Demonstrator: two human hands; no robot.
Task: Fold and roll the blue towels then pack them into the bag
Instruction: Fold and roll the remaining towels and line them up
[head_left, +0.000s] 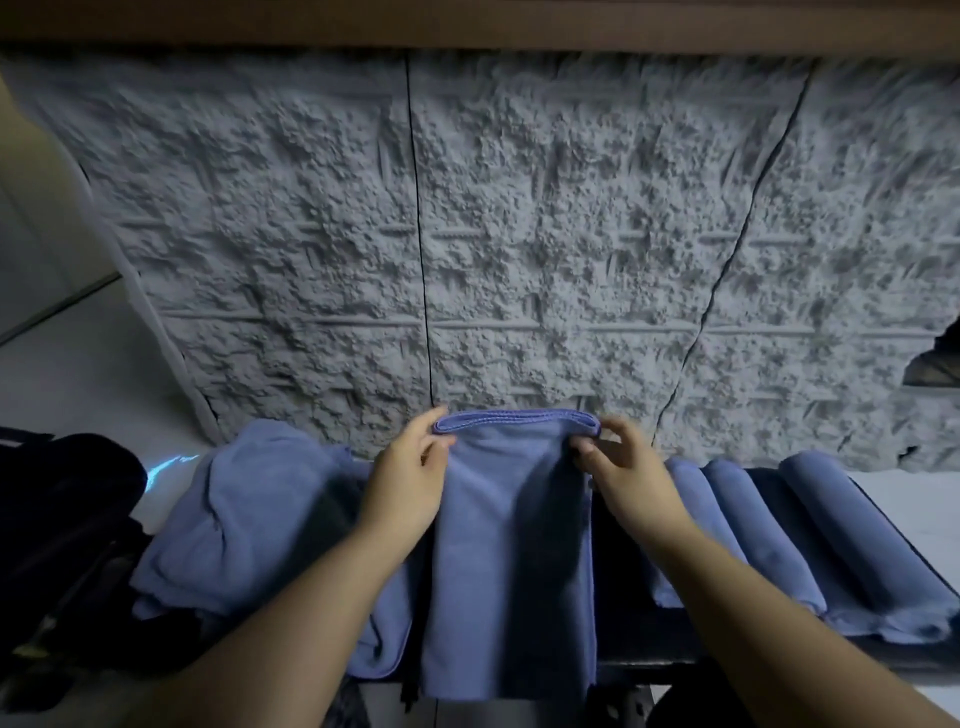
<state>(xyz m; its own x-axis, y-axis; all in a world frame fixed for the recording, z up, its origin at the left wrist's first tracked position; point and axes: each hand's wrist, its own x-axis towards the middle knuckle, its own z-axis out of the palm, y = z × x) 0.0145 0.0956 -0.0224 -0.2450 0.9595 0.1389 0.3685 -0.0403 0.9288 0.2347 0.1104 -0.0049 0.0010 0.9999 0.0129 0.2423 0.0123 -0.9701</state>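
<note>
Left hand and right hand each pinch a far corner of the folded towel at the bench's middle. Uneven tension could skew the roll; the near end overhangs and may drag it off.

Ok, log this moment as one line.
step: rolling | left hand: pinching folded towel far edge | right hand: same | rolled towels: right | bag: left
</note>
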